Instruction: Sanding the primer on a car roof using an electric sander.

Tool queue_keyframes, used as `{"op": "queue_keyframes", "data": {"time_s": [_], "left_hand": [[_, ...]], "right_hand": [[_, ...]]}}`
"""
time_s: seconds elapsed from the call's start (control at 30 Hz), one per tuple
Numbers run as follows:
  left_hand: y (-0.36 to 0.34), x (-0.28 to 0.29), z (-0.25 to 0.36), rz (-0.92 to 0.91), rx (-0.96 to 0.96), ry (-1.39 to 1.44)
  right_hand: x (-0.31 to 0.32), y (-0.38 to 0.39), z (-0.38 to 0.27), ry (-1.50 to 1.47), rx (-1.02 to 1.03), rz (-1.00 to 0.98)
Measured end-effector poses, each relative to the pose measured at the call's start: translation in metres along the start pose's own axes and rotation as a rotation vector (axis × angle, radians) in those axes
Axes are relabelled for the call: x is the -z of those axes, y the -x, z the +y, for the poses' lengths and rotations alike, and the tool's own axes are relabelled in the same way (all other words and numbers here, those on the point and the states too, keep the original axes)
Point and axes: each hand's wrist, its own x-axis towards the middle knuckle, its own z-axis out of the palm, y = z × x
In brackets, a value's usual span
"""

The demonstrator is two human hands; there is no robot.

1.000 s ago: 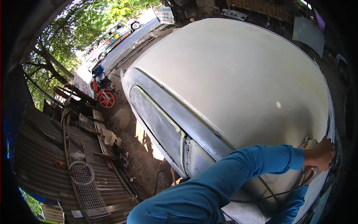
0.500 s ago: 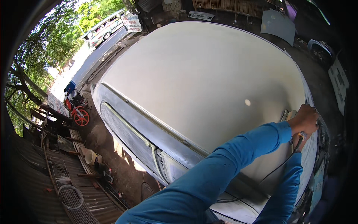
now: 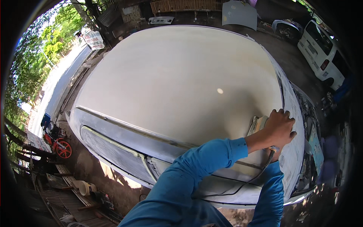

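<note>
A power sander (image 3: 260, 123) with a flat rectangular pad rests on the pale, matte car roof (image 3: 170, 75), close to its right edge. My left hand (image 3: 279, 126) reaches across from the lower left and is closed over the top of the sander, fingers curled to the right. Beneath it, my right hand (image 3: 275, 154) grips the sander's rear end, where a dark cord (image 3: 251, 179) leaves it; most of that hand is hidden. The cord trails over the roof's near edge toward my body. A small bright spot (image 3: 220, 91) shows on the roof.
A bare-metal door frame (image 3: 113, 142) runs along the near left side. The uncovered engine bay (image 3: 308, 132) lies right. A white van (image 3: 321, 53) stands at the far right. On the left are a red motorcycle (image 3: 58, 140) and a bucket (image 3: 86, 188). A loose grey panel (image 3: 239, 16) leans behind.
My view has swung to the right, bringing the white van in and losing the passing bus. Both hands and the sander have shifted slightly nearer to me along the roof's right edge.
</note>
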Motion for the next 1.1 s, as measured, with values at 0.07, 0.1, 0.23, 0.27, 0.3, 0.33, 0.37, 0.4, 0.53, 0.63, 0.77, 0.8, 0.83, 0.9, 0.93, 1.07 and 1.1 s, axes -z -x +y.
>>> {"op": "queue_keyframes", "data": {"time_s": [0.07,0.1,0.23,0.27,0.3,0.33,0.37,0.4,0.53,0.63,0.77,0.8,0.83,0.9,0.93,1.07,1.1], "left_hand": [[0.014,0.004,0.012,-0.026,-0.013,0.007],[0.019,0.006,0.016,-0.048,-0.020,-0.007],[0.018,0.004,0.014,0.014,-0.046,-0.053],[0.013,0.007,0.005,0.010,-0.025,-0.063],[0.005,0.007,-0.006,0.006,-0.022,-0.077],[-0.007,0.002,-0.011,-0.015,-0.024,-0.061],[-0.016,0.003,-0.019,-0.009,-0.028,-0.067],[-0.026,0.001,-0.029,-0.019,-0.035,-0.070],[-0.065,-0.007,-0.059,-0.130,0.038,-0.086],[-0.090,-0.005,-0.079,-0.162,0.054,-0.090],[-0.120,-0.017,-0.112,-0.127,0.062,-0.130],[-0.126,-0.021,-0.117,-0.102,0.073,-0.142],[-0.129,-0.024,-0.120,-0.101,0.092,-0.146],[-0.129,-0.027,-0.119,-0.095,0.092,-0.137],[-0.128,-0.027,-0.117,-0.087,0.096,-0.132],[-0.104,-0.016,-0.098,-0.117,0.076,-0.118],[-0.096,-0.011,-0.090,-0.128,0.067,-0.130]], "right_hand": [[0.011,0.025,-0.011,0.011,-0.017,0.015],[0.003,0.009,-0.005,0.020,-0.031,0.024],[-0.028,-0.013,-0.014,0.100,-0.123,0.055],[-0.039,-0.035,-0.005,0.116,-0.140,0.059],[-0.034,-0.038,0.000,0.136,-0.159,0.064],[-0.033,-0.051,0.007,0.173,-0.179,0.080],[-0.019,-0.048,0.008,0.189,-0.192,0.090],[-0.010,-0.042,0.006,0.202,-0.209,0.096],[-0.017,-0.095,0.009,0.233,0.079,0.003],[-0.027,-0.125,0.011,0.162,0.018,-0.019],[-0.047,-0.164,0.012,0.200,0.114,0.027],[-0.048,-0.170,0.013,0.166,0.100,0.039],[-0.049,-0.174,0.016,0.240,0.179,0.067],[-0.048,-0.174,0.018,0.196,0.158,0.081],[-0.048,-0.172,0.017,0.146,0.140,0.093],[-0.042,-0.150,0.003,0.093,0.021,-0.018],[-0.039,-0.142,-0.001,0.111,-0.020,-0.027]]}}
